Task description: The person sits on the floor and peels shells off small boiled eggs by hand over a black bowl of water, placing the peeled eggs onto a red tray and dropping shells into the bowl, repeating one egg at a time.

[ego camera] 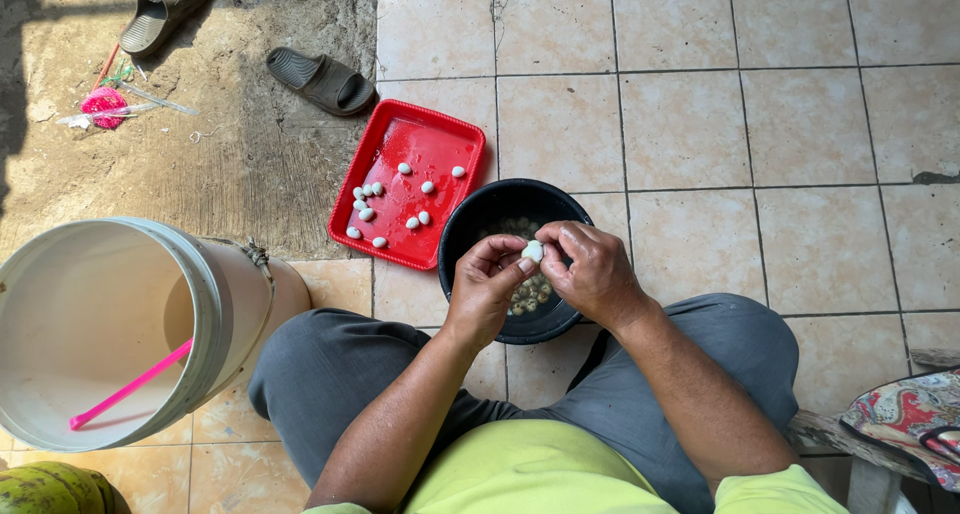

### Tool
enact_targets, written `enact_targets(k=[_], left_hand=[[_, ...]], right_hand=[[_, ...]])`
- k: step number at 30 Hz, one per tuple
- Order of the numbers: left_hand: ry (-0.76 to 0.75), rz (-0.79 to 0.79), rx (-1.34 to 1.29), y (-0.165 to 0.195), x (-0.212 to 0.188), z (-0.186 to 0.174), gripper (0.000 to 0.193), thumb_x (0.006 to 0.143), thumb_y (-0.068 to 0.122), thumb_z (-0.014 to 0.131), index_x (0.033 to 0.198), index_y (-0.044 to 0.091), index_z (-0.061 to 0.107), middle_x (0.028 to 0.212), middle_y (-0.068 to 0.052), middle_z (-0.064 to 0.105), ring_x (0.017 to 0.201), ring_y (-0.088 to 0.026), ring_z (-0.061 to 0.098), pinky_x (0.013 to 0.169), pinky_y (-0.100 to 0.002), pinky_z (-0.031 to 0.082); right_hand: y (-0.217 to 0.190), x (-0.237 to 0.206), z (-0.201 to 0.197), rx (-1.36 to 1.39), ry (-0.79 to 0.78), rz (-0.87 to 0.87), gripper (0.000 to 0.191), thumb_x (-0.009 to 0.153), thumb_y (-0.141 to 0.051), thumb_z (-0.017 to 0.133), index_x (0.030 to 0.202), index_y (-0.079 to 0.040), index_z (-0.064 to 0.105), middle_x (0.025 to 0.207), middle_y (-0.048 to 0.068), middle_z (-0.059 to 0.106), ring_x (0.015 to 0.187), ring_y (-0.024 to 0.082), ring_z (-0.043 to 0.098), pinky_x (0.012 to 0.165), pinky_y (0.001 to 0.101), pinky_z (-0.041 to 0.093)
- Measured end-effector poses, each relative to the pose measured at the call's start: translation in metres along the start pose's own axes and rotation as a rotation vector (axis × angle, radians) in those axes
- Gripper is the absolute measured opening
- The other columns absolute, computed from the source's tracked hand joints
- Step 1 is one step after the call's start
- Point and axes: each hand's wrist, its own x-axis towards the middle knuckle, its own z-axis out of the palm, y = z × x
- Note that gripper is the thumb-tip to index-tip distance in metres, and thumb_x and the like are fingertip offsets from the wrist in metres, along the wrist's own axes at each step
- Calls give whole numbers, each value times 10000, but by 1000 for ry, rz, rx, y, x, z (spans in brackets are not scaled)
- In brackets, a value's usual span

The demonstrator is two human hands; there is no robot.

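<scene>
Over the black bowl [470, 236], just below frame centre, both hands meet on one small white egg [533, 251]. Left hand [487, 292] comes up from 7 o'clock, fingers curled, thumb and forefinger tips pinched narrow on the egg's left side. Right hand [597, 271] comes in from 5 o'clock, fingers bent over, tips closed on the egg's right and top. So the egg is held betw. both hands, above the bowl's near-centre, not touching the bowl.

Inside the bowl, under the hands, lie more small eggs [530, 296], speckled and darker; partly hidden by the hands, so can't tell how many.

At 10 o'clock from the bowl, touching or just beside its rim, sits a red tray [445, 134], rectangular, tilted w/ one corner toward the bowl. On it lie approx. a dozen white peeled eggs [367, 212], most bunched at the tray's lower-left, a few looser toward the middle and upper right.

At 8–9 o'clock of the frame, a big white bucket [215, 304] stands w/ a pink stick [130, 385] lying inside, leaning against the wall. Bucket is right beside the person's left knee, grey trousers [330, 369].

At 11 o'clock, on bare ground beyond the tile floor [700, 124], two dark sandals [322, 80] lie apart from each other. Pink litter [104, 104] lies near the left one.

At 4 o'clock, frame edge, a patterned cloth bag [905, 414] rests on a bench edge. At 7 o'clock corner, a green round fruit [50, 489], only partly in view.
</scene>
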Motion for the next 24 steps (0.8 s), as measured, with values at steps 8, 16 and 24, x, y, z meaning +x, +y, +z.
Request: enact_targets(k=[8, 16, 24], left_hand=[[-55, -215, -249, 22, -1, 0, 179, 1031, 64, 576, 1188, -1, 634, 1142, -147, 696, 1035, -246, 716, 919, -340, 602], [-59, -175, -124, 16, 0, -7, 216, 1047, 89, 601, 1233, -13, 641, 1115, -142, 709, 953, -207, 707, 858, -316, 606], [-95, -138, -28, 8, 2, -15, 164, 1023, 70, 660, 1162, -18, 662, 1072, -116, 717, 919, -164, 701, 826, -301, 604]], right_hand=[[20, 1, -4, -23, 5, 83, 141, 883, 43, 668, 1009, -13, 700, 917, 129, 739, 824, 238, 741, 724, 332, 589], [12, -6, -1, 490, -182, 267, 158, 956, -86, 672, 1085, -6, 712, 1060, 88, 715, 916, 131, 711, 762, 265, 601], [5, 0, -10, 439, -289, 422, 161, 973, -114, 656, 1083, -26, 733, 903, 42, 787, 829, 112, 763, 743, 254, 626]])
